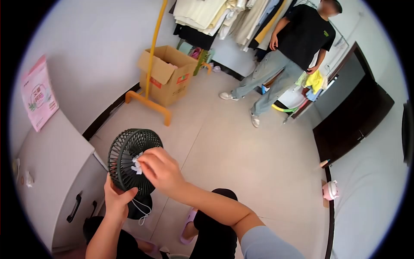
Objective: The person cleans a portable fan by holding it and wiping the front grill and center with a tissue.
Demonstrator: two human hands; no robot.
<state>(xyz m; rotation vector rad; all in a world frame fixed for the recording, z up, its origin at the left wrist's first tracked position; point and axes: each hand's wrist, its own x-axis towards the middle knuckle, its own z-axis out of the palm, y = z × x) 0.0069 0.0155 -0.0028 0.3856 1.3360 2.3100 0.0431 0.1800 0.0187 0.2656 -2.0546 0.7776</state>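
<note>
A dark green desk fan with a round slatted cage is held up in front of me, its round base lower down. My left hand grips the lower part of the cage, thumb across the near side. A thin white cord loop dangles by the base. My right hand pinches a crumpled white tissue against the middle of the fan's cage. The fingertips partly cover the tissue.
At left, a cabinet carries a pink package and a small white scrap. Beyond stand an orange rack, a cardboard box and hanging clothes. A person stands near the dark door.
</note>
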